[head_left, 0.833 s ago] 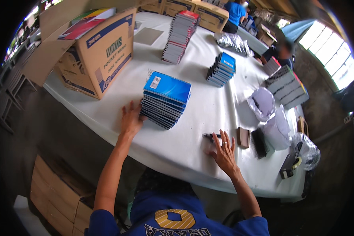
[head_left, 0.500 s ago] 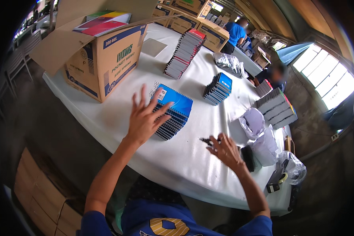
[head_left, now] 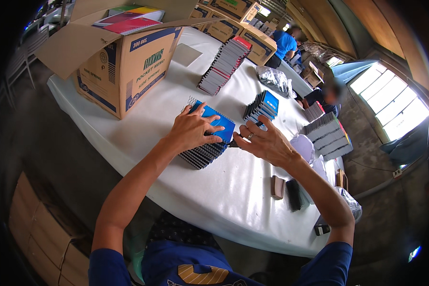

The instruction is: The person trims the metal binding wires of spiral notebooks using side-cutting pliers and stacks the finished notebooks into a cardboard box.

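Blue spiral stack (head_left: 202,157): coil-bound notebooks on the white-covered table (head_left: 214,200), pale wire loops (head_left: 193,101) jutting at the far left corner; both my hands are at it.
Left hand (head_left: 195,128): laid over the top cover, fingers spread – pressing or merely steadying, I cannot tell.
Right hand (head_left: 267,143): closed around a black tool (head_left: 233,143), its dark end at the stack's right edge; kind and contact unclear to me.
Tool's shift: half a second ago it was down by the bare tabletop, apart from the notebooks; now my right hand has brought it up beside my left. I judge this as tool and work brought together, the stack steadied.
Neighbouring stock: second blue stack (head_left: 262,106), beyond; red-covered stack (head_left: 224,66), farther; open carton (head_left: 145,71), left.
Loose items: brown block (head_left: 278,187) beside a dark bristly bundle (head_left: 295,195) – neither in hand.
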`<action>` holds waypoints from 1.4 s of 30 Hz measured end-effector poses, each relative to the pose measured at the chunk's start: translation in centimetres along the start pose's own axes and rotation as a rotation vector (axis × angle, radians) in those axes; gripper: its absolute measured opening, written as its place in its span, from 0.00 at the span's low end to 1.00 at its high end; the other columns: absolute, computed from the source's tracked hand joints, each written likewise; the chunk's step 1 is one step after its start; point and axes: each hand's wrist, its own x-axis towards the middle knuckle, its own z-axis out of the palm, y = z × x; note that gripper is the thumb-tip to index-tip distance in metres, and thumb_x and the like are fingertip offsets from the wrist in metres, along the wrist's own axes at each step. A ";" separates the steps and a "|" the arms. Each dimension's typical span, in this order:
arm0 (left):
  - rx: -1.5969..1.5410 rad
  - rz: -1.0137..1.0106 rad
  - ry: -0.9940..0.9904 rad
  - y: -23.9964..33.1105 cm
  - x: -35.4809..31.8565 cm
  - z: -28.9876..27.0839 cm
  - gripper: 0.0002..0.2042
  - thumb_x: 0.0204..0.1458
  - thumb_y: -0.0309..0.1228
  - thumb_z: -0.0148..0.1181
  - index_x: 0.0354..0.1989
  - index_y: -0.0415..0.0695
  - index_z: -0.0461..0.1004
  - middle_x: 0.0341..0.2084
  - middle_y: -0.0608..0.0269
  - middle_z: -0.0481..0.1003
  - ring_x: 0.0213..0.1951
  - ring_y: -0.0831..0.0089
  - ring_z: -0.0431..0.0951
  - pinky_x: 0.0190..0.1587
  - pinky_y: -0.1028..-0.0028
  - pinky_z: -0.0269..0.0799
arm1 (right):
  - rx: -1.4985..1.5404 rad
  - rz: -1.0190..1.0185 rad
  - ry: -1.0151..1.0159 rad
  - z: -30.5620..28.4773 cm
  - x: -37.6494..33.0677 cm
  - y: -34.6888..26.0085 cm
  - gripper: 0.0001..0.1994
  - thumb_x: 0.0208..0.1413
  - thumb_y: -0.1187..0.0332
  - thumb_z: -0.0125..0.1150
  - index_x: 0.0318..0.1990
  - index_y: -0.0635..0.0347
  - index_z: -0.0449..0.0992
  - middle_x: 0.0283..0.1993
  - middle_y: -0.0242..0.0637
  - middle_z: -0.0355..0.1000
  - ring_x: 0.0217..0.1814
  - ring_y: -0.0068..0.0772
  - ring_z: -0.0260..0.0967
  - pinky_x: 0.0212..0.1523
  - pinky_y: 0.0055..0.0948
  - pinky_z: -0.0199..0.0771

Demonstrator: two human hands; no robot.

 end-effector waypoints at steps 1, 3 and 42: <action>-0.004 0.001 0.002 0.1 0.0 0.0 0.23 0.48 0.65 0.49 0.46 0.71 0.79 0.57 0.73 0.71 0.66 0.54 0.58 0.65 0.47 0.52 | -0.001 -0.002 -0.005 -0.1 0.0 -0.1 0.20 0.45 0.61 0.67 0.47 0.49 0.71 0.43 0.22 0.68 0.54 0.23 0.63 0.58 0.36 0.61; -0.013 -0.002 -0.008 0.0 0.0 0.0 0.24 0.48 0.65 0.49 0.46 0.71 0.79 0.57 0.74 0.71 0.67 0.55 0.57 0.65 0.47 0.52 | -0.052 -0.015 -0.012 -0.3 0.1 -0.5 0.14 0.49 0.61 0.64 0.41 0.53 0.74 0.40 0.22 0.69 0.50 0.25 0.64 0.53 0.35 0.64; -0.077 -0.068 -0.051 0.6 -0.7 -0.6 0.32 0.32 0.51 0.73 0.53 0.71 0.75 0.62 0.79 0.65 0.69 0.59 0.52 0.68 0.47 0.47 | 0.157 0.000 -0.019 -0.9 1.6 -2.1 0.09 0.43 0.67 0.64 0.34 0.53 0.75 0.34 0.24 0.72 0.47 0.23 0.68 0.47 0.30 0.67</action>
